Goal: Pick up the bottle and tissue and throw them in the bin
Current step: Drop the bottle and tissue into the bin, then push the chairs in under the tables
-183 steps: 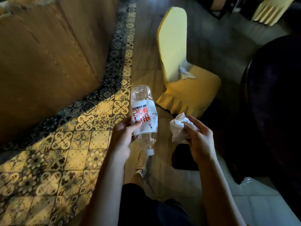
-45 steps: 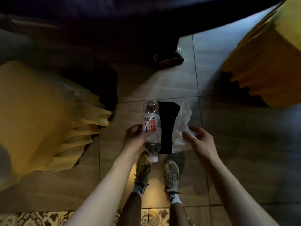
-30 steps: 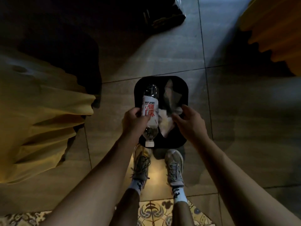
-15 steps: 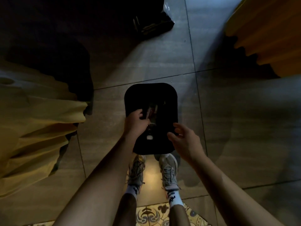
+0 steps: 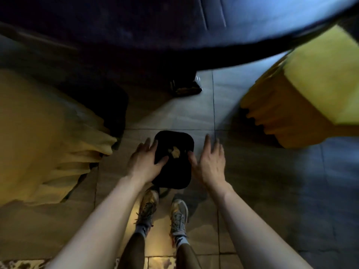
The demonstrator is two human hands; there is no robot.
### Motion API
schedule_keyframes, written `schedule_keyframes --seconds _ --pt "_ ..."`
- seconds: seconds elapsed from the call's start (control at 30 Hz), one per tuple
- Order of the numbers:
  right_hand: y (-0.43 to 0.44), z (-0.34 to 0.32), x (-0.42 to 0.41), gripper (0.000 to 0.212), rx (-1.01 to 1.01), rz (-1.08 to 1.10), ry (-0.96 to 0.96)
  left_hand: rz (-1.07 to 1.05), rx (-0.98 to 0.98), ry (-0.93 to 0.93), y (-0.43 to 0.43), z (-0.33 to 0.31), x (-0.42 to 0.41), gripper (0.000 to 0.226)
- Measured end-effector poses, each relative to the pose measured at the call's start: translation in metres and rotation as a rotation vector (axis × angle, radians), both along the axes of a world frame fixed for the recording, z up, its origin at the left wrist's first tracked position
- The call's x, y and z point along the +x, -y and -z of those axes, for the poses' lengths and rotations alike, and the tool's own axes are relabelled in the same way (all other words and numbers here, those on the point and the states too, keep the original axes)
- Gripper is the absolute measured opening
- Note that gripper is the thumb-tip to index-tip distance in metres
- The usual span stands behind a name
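Note:
A black rectangular bin (image 5: pixel 182 172) stands on the tiled floor just beyond my shoes. Deep inside it a small pale crumpled patch, the tissue (image 5: pixel 174 152), shows in the dark. The bottle is not visible; the bin's interior is too dark to make it out. My left hand (image 5: pixel 146 162) hovers over the bin's left rim, fingers spread and empty. My right hand (image 5: pixel 210 162) is beside the bin's right rim, fingers apart and empty too.
A yellow-covered chair (image 5: pixel 38 136) fills the left side and another (image 5: pixel 310 98) stands at the right. A dark tablecloth (image 5: pixel 136 35) hangs across the top, with a small dark wrapper (image 5: pixel 186 88) on the floor beneath it. My shoes (image 5: pixel 165 212) stand on grey tiles.
Half a second ago my left hand was still lowering the bottle into the bin. Now both hands are empty and spread at the bin's sides, and the view has pulled back upward.

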State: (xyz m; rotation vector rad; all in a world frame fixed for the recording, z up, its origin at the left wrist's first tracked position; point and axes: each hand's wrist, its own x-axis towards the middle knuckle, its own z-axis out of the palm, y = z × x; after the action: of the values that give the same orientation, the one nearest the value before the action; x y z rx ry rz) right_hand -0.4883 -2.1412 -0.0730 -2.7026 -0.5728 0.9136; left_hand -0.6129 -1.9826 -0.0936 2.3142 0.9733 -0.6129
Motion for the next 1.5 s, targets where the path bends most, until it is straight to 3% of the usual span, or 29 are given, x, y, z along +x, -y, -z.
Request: schedule_keyframes --seconds 0.17,0.37,0.57,1.03,1.3,1.5 --pt "-0.025 -0.122 0.003 0.084 0.036 -0.134 0.285 0.003 0.264 0.133 -0.002 -0.136 -0.022 0.088" --pt "-0.06 -0.249 -0.03 0.089 0.182 -0.255 0.401 -0.078 0.482 0.231 -0.013 -0.252 -0.059 0.09" --pt "-0.085 -0.322 -0.094 0.092 0.249 -0.317 0.444 -0.206 0.568 0.306 -0.024 -0.33 -0.124 0.082" --pt "-0.175 -0.345 -0.34 0.092 0.268 -0.466 0.455 -0.352 0.758 0.186 -0.092 -0.368 -0.429 0.081" --pt "-0.238 -0.342 -0.494 0.093 0.277 -0.554 0.422 -0.5 0.704 0.076 -0.13 -0.382 -0.606 0.077" --pt "-0.295 -0.334 -0.583 0.09 0.275 -0.621 0.398 -0.609 0.674 0.073 -0.168 -0.378 -0.683 0.075"
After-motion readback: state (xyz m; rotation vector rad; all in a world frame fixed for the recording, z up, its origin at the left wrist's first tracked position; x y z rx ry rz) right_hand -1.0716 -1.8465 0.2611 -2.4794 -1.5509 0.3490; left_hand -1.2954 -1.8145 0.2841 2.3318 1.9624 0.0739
